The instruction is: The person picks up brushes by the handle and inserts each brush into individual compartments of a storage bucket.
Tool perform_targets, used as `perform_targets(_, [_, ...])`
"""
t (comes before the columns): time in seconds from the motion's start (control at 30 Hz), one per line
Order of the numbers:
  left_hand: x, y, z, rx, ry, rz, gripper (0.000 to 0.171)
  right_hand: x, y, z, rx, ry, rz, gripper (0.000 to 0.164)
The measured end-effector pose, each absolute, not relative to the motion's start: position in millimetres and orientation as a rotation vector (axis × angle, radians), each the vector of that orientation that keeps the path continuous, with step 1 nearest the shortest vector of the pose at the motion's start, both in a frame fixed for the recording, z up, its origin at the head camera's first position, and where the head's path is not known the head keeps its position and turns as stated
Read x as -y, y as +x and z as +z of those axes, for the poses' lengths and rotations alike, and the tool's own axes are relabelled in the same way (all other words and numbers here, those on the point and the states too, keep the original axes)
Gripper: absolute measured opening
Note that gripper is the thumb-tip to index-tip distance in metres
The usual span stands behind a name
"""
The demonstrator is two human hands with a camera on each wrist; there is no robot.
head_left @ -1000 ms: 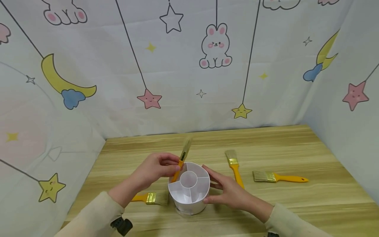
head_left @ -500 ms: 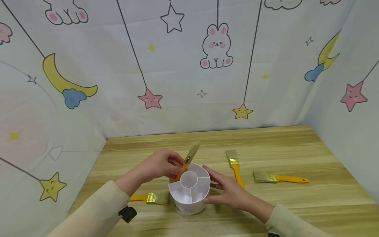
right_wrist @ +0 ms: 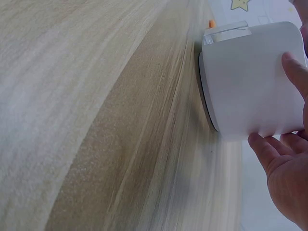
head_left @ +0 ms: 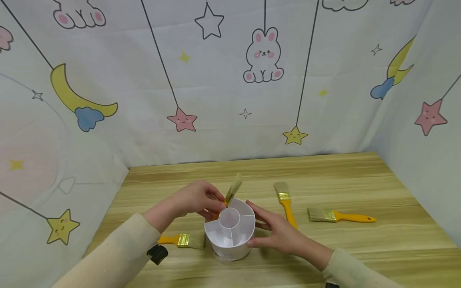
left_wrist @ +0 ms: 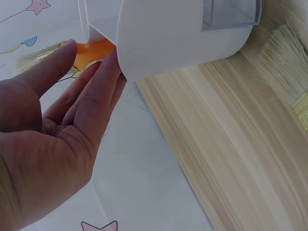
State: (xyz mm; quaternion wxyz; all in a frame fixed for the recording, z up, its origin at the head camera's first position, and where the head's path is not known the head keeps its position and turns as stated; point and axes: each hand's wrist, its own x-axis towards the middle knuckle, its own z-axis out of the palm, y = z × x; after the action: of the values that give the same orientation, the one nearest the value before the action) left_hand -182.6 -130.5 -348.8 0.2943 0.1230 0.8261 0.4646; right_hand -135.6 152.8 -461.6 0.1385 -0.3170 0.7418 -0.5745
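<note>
"Orange-handled, the paintbrush (head_left: 233,189) is pinched by which hand?"

"By the left hand (head_left: 198,198), the nearer one; its long axis is tilted, bristles up and leaning right, away from that hand."

"And the handle?"

"Angled down into the rear-left compartment of the white divided organizer (head_left: 231,253), whose right side is gripped by the right hand (head_left: 275,232)."

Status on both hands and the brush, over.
Left hand pinches brush, handle inside cup. Right hand holds cup's side. Second brush at cup's left, not blocking.
</note>
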Motion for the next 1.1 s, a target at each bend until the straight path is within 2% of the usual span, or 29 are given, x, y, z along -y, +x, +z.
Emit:
perform_targets(0.27, [131,-183,-343,-2.223,0.343,1.184,0.027,-152,-136,-461,-2.139,-0.907,-1.657,0.104])
perform_targets(0.53, [141,-182,-338,-2.165,0.327,1.265,0.039,-153,-136,-461,-2.129,-0.887,-1.669,0.105])
perform_targets(0.77, [153,-182,-339,-2.077,0.304,1.323,0.048,-153,-135,-462,-2.127,-0.886,-1.672,0.105])
perform_targets(1.1, [179,-177,-331,-2.152,0.309,1.303,0.050,-152,-136,-461,-2.138,-0.899,-1.664,0.103])
